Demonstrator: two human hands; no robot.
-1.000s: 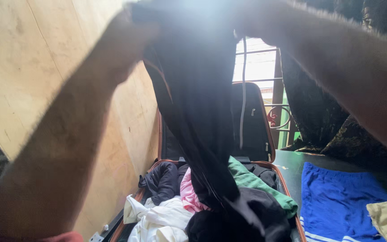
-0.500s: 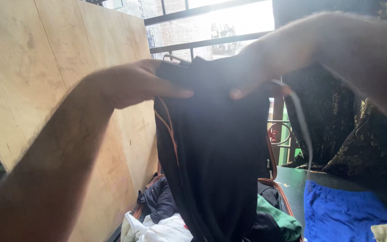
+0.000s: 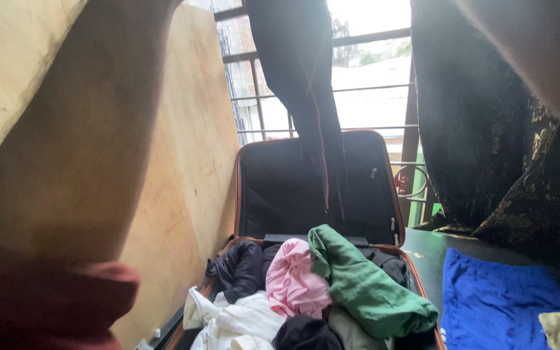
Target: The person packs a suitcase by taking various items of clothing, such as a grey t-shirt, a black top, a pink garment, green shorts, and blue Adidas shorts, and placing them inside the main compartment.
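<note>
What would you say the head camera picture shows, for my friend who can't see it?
A dark garment hangs high, lifted by two raised arms, above an open suitcase stuffed with pink, green and white clothes. A barred window glows behind.

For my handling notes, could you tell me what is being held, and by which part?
A dark garment hangs from above the frame, evidently held at its top end; the hands themselves are out of view.

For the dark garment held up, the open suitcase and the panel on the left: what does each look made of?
Dark garment: soft matte fabric, probably a knit; it hangs limp, with a thin reddish seam line. Suitcase: dark woven-looking lining inside the lid, orange-brown edge trim; the shell material is not visible. Panel: pale unfinished wood sheet, likely plywood, with faint grain and stains.
</note>
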